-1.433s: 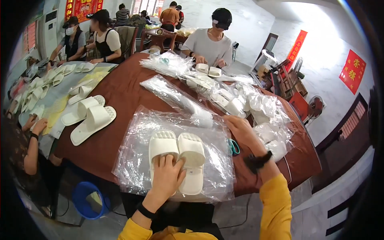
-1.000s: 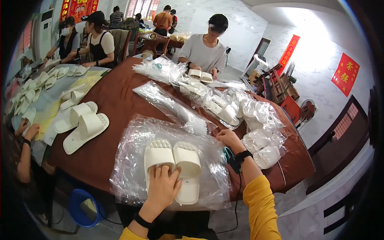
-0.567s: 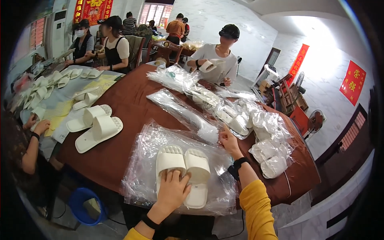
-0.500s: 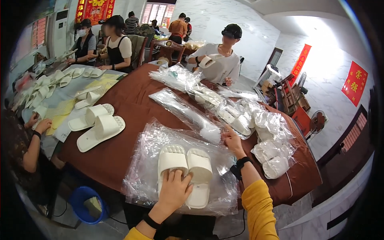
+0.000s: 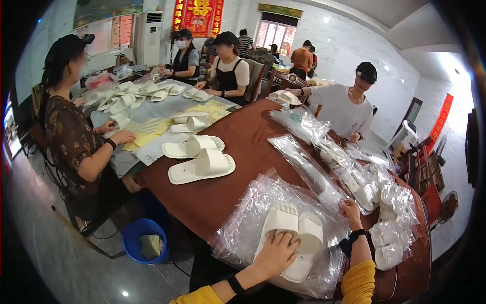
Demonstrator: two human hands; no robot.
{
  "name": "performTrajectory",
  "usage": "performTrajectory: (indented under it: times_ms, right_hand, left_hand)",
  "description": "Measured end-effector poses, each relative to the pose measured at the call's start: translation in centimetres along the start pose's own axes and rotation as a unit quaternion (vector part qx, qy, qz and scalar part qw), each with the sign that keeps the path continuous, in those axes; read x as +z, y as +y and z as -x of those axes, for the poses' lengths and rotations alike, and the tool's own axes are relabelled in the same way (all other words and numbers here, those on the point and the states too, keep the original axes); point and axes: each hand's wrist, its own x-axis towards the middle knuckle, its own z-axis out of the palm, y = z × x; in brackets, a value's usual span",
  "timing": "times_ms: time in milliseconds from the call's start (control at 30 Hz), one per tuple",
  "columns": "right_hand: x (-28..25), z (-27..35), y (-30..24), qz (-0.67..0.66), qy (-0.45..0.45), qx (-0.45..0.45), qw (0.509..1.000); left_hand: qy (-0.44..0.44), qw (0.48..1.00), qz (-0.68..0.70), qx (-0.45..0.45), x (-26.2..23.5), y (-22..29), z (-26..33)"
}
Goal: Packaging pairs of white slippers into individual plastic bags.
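Observation:
A pair of white slippers lies side by side on a stack of clear plastic bags in front of me. My left hand is on the slippers, its fingers curled at the backs of the straps. To the right, my right hand is closed at the end of a long folded clear plastic bundle, pinching the film beside the stack. The fingertips of that hand are partly hidden. Another pair of white slippers rests on the brown tablecloth to the left.
Bagged slippers line the table's right side. A co-worker in white is across the table; another in a patterned top is at left by a grey table with loose slippers and yellow paper. A blue bin stands below.
My view has swung left, so the table appears farther right. Both hands keep their places on the slippers and the plastic. The co-worker across has lowered a slipper toward the table.

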Motion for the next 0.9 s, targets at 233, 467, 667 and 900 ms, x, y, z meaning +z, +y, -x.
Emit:
performTrajectory:
  times_ms: [233,467,667,900]
  right_hand:
    - [1.4,-0.2,-0.5,0.107,0.066,-0.036,0.991]
    - [-0.6,0.4,1.1,0.123,0.084,-0.044,0.988]
    - [-5.9,3.4,-0.2,0.252,0.132,-0.03,0.958]
    - [-10.1,11.2,-7.3,-0.047,0.132,0.049,0.989]
  left_hand:
    - [0.0,1.0,-0.01,-0.008,-0.4,-0.3,0.3]
    - [-0.01,1.0,-0.007,-0.006,-0.1,0.1,0.4]
    - [-0.023,0.999,0.018,-0.019,0.1,0.0,-0.1]
    - [-0.018,0.999,0.011,-0.024,-0.9,-0.8,0.1]
